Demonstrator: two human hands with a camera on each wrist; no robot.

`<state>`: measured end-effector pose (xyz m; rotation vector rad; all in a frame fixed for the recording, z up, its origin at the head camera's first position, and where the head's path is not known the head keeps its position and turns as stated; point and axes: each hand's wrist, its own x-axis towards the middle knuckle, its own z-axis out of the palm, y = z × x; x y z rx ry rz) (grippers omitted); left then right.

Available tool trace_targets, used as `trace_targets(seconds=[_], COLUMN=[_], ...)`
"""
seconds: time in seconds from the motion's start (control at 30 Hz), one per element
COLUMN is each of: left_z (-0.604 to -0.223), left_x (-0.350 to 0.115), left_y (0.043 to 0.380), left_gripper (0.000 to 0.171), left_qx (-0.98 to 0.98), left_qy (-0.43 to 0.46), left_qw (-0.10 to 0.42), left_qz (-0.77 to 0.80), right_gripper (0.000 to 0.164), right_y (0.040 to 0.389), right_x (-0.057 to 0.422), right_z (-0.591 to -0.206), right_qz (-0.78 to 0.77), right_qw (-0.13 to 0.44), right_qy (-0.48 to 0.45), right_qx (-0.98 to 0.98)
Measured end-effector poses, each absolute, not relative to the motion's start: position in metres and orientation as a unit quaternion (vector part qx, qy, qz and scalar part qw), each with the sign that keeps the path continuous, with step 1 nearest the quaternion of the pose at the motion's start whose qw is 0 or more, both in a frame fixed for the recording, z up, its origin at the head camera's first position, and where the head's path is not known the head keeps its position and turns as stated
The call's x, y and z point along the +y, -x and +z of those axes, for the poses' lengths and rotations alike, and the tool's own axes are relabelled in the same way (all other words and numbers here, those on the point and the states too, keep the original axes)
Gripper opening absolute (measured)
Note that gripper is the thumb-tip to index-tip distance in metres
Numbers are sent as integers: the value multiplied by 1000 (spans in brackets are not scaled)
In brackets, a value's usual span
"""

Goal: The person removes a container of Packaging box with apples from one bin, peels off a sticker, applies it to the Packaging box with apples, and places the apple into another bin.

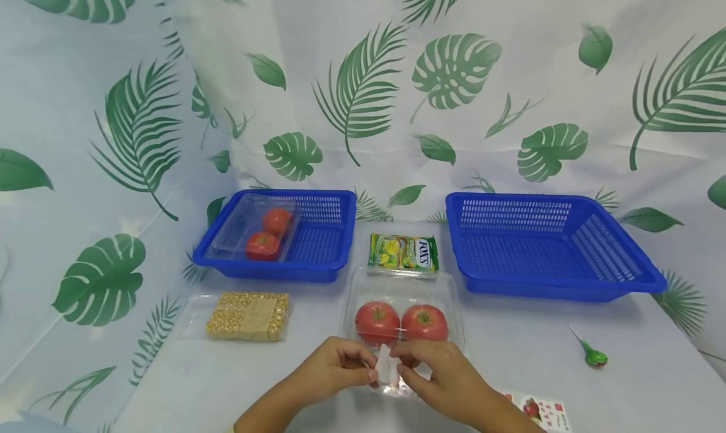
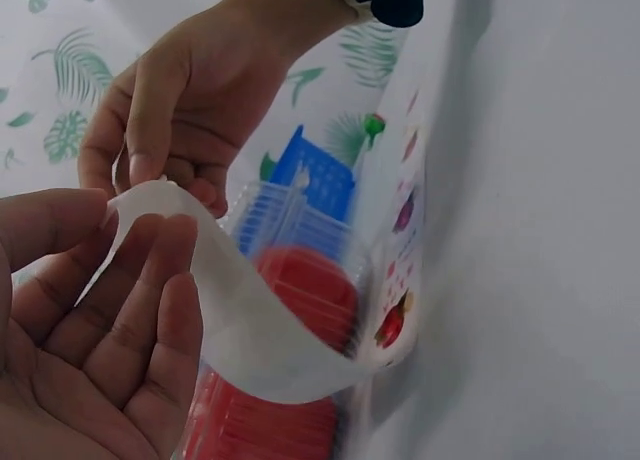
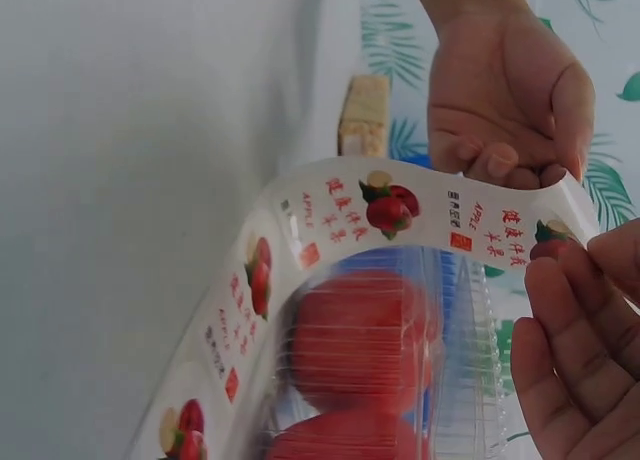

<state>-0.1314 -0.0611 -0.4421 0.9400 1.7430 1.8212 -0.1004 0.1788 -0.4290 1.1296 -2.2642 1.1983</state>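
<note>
A strip of white apple-label stickers [image 3: 390, 215], printed with red apples and red writing, is held up between both hands. My left hand [image 1: 340, 370] pinches it between thumb and fingertips. At the strip's end, the right hand [image 1: 448, 376] pinches it too, close to the left fingertips. In the left wrist view the blank back of the strip [image 2: 250, 320] curves down to the table. Just beyond the hands sits a clear plastic box [image 1: 459, 307] with two red apples [image 1: 377, 323], its lid raised behind them. Whether a label has come loose cannot be told.
A blue basket [image 1: 340, 272] at the back left holds another clear box with two apples. Another blue basket [image 1: 561, 288] stands at the back right. Between them lies a green FOX'S candy bag [image 1: 404, 252]. Corn kernels [image 1: 249, 316] are packed at left; a green-wrapped lollipop [image 1: 594, 357] lies at right.
</note>
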Motion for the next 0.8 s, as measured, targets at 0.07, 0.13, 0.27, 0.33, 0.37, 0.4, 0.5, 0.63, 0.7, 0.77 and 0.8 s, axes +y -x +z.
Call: trace_targets(seconds=[0.07,0.13,0.27,0.33,0.37,0.4,0.5,0.63,0.7,0.77,0.8], left_z=[-442,-444,-448,-449,-449,-449,-448,-450,-453,-457,-459], left_x=[-61,-62,-68,-72,-75,-77,-85,-101,-110,-118,-121], left_y=[130,128,123,120,119,118,116,114,113,112,112], left_gripper=[17,15,6,7,9,11,20,20,18,15,15], left_qx=[628,624,621,626,630,635,650,662,670,683,691], left_qy=[-344,-342,-321,-303,-295,-285,-260,-214,-181,-149,-136], left_qw=[221,219,219,224,225,226,226,228,237,246,248], left_qz=[663,668,680,683,682,681,677,681,679,672,665], right_gripper=[32,31,28,27,26,25,27,32,32,33,33], right_y=[100,99,95,94,93,92,90,88,87,87,87], right_x=[178,178,180,181,182,182,185,188,189,190,191], right_z=[-431,-433,-436,-435,-435,-434,-431,-429,-428,-427,-426], right_qz=[419,419,421,420,419,416,409,406,407,406,405], right_qw=[187,196,191,180,174,168,151,135,138,151,160], right_qy=[-407,-412,-415,-416,-412,-409,-403,-409,-410,-412,-410], right_qx=[-790,-785,-783,-786,-790,-795,-805,-806,-804,-802,-801])
